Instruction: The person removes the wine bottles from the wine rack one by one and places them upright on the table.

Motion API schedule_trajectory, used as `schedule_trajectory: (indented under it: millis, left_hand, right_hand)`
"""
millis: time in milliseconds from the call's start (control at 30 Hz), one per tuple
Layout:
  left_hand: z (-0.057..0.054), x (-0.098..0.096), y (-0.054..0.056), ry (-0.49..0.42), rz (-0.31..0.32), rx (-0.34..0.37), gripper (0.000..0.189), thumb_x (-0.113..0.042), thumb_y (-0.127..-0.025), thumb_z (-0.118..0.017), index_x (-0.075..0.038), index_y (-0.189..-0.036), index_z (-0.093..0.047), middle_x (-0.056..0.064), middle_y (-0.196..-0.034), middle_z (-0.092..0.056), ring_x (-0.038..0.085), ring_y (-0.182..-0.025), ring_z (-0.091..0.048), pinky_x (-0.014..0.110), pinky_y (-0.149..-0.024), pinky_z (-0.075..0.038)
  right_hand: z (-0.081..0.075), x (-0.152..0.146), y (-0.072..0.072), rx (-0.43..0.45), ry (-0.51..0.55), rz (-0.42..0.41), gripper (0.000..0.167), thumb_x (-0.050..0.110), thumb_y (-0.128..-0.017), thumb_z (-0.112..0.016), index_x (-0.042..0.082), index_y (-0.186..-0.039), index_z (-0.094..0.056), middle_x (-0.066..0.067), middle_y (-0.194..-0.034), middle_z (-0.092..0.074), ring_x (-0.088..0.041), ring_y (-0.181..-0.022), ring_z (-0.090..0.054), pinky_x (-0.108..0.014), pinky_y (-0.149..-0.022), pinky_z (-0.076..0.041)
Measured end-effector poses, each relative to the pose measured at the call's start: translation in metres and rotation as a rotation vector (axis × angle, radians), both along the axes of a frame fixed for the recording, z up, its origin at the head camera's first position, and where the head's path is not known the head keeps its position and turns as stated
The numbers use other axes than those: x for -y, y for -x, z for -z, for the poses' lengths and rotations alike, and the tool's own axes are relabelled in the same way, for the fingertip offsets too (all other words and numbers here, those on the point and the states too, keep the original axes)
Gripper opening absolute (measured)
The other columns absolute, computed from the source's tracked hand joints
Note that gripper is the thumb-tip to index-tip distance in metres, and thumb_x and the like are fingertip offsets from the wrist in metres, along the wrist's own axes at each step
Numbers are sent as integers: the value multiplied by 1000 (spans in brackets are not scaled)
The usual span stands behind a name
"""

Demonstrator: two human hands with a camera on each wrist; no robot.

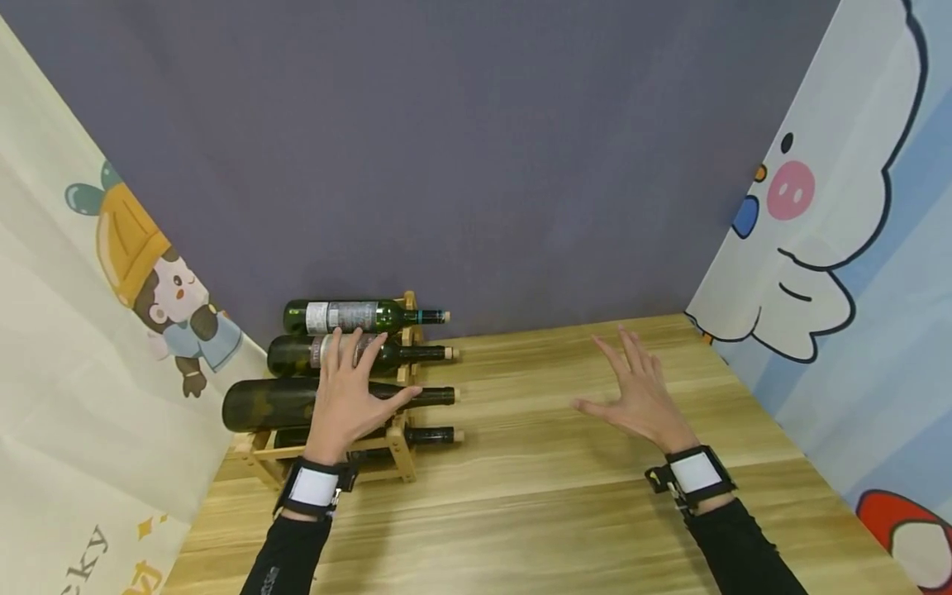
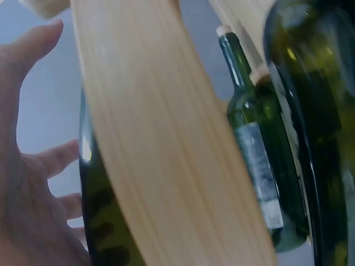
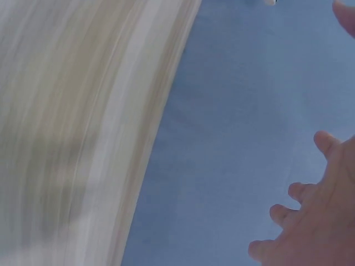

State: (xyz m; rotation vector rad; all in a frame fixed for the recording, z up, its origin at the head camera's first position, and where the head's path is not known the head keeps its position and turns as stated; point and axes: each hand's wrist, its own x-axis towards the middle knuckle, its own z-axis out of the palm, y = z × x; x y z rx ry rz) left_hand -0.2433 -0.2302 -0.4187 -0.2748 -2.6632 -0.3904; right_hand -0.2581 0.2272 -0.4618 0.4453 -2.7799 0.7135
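My left hand (image 1: pixel 348 405) is spread, palm down, over a wooden wine rack (image 1: pixel 403 459) at the left of the table. It overlaps a large dark bottle (image 1: pixel 264 405) on the rack's near side. Behind that lie a dark labelled bottle (image 1: pixel 292 355) and, farthest back, a green bottle (image 1: pixel 349 317) with a pale label. On a lower level, another bottle's neck (image 1: pixel 435 435) sticks out to the right, its body mostly hidden. In the left wrist view a rack slat (image 2: pixel 166 122) stands beside the spread fingers. My right hand (image 1: pixel 641 397), fingers apart and holding nothing, hovers above the table's right half.
The wood-grain table (image 1: pixel 521 512) runs back to a grey curtain (image 1: pixel 476 165). Printed cartoon curtains close in the left (image 1: pixel 45 330) and right (image 1: pixel 818 397) sides. All the bottle necks point right, past the rack's end.
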Motion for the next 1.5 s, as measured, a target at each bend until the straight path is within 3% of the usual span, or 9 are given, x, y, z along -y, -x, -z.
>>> schedule_trajectory:
  millis: [200,500,667,800,933,1033,1267,1500]
  left_hand:
    - [1,20,-8,31,0,-38,103,-75,-73,-75,-20,-155,-45,22,-163,-32,46,-157,-10,66,-125,-13]
    - [3,46,-18,125,-20,-79,109,-74,-63,-82,-17,-150,-51,25,-156,-42,46,-153,-23,67,-122,-17]
    - [4,55,-16,200,-15,-101,105,-73,-55,-87,-12,-137,-63,24,-142,-53,47,-139,-42,70,-115,-29]
    - [4,59,-14,274,-21,-74,93,-70,-53,-90,-11,-123,-69,22,-130,-56,45,-124,-50,69,-104,-38]
    - [3,62,-14,346,-17,-42,90,-65,-54,-92,-14,-124,-69,19,-124,-61,41,-118,-54,66,-96,-42]
    - [4,65,-12,383,2,-60,91,-63,-52,-94,-15,-125,-69,16,-121,-69,40,-114,-62,63,-93,-46]
    - [11,66,-1,408,66,-53,91,-68,-53,-90,-13,-122,-71,14,-121,-73,37,-113,-68,59,-93,-52]
    - [12,65,3,417,78,-79,89,-68,-52,-89,-15,-121,-72,12,-119,-74,34,-112,-69,60,-94,-52]
  right_hand:
    - [-7,10,-6,-9,47,-45,113,58,-77,-82,27,-165,-18,-12,-174,7,-43,-159,3,-76,-119,-2]
    - [-12,28,-16,-26,105,-105,116,58,-76,-84,30,-165,-15,-8,-174,8,-40,-160,5,-73,-121,-2]
    - [-11,38,-21,-34,117,-121,119,57,-74,-86,27,-165,-15,-9,-173,8,-43,-159,4,-76,-119,-4]
    - [-7,45,-24,-26,115,-122,122,59,-72,-86,28,-165,-14,-9,-173,8,-44,-159,3,-79,-116,-6]
    - [-1,53,-27,-32,119,-122,124,58,-70,-88,29,-165,-14,-9,-174,6,-47,-158,-1,-83,-112,-12]
    - [3,59,-28,-35,131,-131,124,58,-70,-88,30,-165,-14,-9,-174,6,-52,-156,-5,-86,-107,-16]
    - [9,70,-32,-45,152,-163,124,61,-69,-87,32,-165,-14,-12,-173,3,-57,-153,-11,-87,-104,-19]
    - [10,75,-35,-33,187,-192,123,57,-70,-88,29,-165,-15,-15,-173,1,-58,-152,-11,-86,-104,-20]
